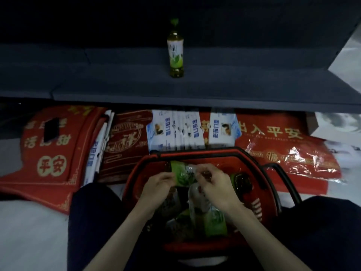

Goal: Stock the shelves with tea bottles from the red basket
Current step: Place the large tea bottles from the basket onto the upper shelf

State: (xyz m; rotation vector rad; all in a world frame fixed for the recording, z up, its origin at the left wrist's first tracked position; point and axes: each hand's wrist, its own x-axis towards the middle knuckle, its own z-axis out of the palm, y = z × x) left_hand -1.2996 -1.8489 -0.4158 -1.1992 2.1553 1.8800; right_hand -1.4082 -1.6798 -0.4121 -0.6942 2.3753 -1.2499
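Note:
A red basket (259,171) stands on the floor between my knees and holds several tea bottles with green labels. Above it I hold one green-labelled tea bottle (182,173) lying sideways. My left hand (158,184) grips its left part, and my right hand (213,182) pinches its right end, where clear wrap shows. More bottles (214,222) lie lower in the basket, partly hidden by my arms. One tea bottle (175,49) stands upright on the dark grey shelf (254,85) ahead of me.
Under the shelf lie red mats with gold characters (50,145), white and blue packets (175,132) and a plastic-wrapped red mat (289,153). A white bag (349,45) sits at the shelf's right end. The shelf board is bare on both sides of the standing bottle.

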